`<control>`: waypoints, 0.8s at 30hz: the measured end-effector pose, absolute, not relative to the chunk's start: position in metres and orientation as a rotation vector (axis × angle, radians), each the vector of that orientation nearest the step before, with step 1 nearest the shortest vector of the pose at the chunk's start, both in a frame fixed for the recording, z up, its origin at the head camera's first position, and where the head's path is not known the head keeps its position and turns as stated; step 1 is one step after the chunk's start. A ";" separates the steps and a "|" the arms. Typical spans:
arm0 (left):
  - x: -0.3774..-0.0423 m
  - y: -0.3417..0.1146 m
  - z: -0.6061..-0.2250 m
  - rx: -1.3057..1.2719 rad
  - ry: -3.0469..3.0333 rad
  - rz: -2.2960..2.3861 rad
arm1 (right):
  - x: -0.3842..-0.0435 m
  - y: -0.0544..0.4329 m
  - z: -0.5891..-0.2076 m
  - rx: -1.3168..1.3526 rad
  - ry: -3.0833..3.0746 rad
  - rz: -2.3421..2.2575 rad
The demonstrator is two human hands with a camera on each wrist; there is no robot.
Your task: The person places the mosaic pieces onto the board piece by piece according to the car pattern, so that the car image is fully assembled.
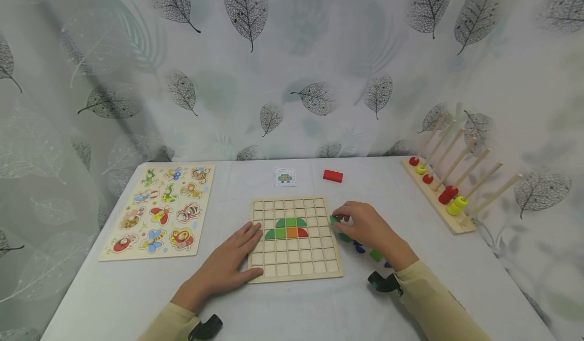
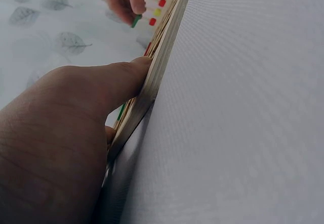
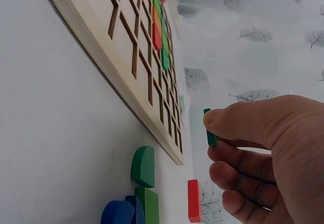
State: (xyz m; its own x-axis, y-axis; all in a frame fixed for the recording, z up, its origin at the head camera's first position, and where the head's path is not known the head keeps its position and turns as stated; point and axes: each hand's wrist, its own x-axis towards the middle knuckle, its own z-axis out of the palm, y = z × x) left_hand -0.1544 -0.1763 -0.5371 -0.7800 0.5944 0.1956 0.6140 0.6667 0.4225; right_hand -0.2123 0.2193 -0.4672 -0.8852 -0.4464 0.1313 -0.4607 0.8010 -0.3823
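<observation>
My left hand [image 1: 228, 262] rests with extended fingers on the left side of a wooden grid board [image 1: 301, 278]; its thumb lies on the board's near edge in the left wrist view. Green, orange and red pieces fill several cells of two middle rows. Between thumb and forefinger, my right hand [image 1: 371, 232] pinches a small green piece [image 3: 210, 133], held above the table just off the board's right edge. Below that hand lie loose pieces, among them a green rounded piece [image 3: 143, 167], a green block [image 3: 151, 206] and a blue piece [image 3: 117, 213].
Behind the board lie a small pattern card [image 1: 285, 177] and a red block [image 1: 332, 176]. An insect puzzle board [image 1: 180, 253] lies at left. At the right, a peg rack [image 1: 462, 226] with upright rods carries red and yellow beads.
</observation>
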 end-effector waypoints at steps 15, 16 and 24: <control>-0.154 -0.176 -0.537 -1.027 -2.827 -0.740 | -0.213 0.213 -0.471 0.739 -2.961 0.622; -0.154 -0.176 -0.537 -1.026 -2.827 -0.740 | -0.213 0.212 -0.471 0.747 -2.957 0.623; -0.155 -0.176 -0.538 -1.027 -2.813 -0.743 | -0.212 0.207 -0.471 0.780 -2.949 0.645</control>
